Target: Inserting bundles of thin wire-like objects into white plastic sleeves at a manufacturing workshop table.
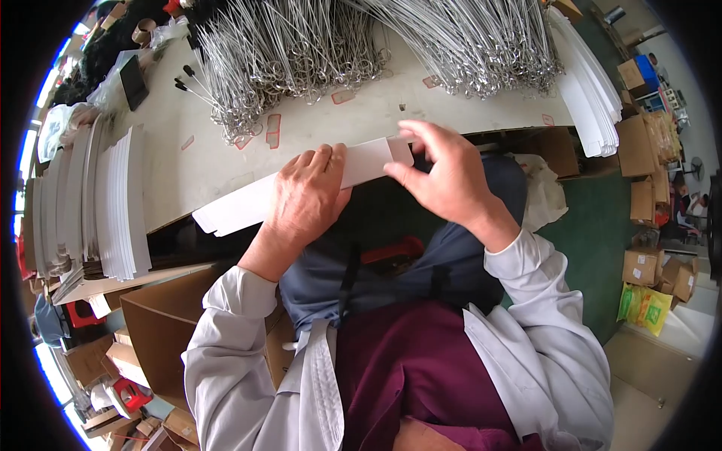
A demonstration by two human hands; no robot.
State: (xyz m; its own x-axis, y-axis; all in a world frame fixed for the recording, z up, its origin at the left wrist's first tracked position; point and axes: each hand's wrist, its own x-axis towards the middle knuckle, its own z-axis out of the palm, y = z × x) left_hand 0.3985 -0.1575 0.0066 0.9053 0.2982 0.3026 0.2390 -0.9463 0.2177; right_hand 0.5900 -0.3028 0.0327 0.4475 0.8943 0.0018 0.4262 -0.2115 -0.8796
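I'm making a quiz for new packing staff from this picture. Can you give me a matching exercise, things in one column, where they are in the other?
Things:
1. Long white folded card strip
2. Pile of silver wire hooks
3. Tall stack of white card sheets
4. Brown cardboard box

Places:
A. On edge at the table's left end
B. Far side of the pale tabletop
C. Between the left hand and the right hand
D. Below the table, by the left sleeve

Pairs: 1-C, 2-B, 3-A, 4-D

Matt white paper strip [248, 201], shiny metal wires [301, 52]
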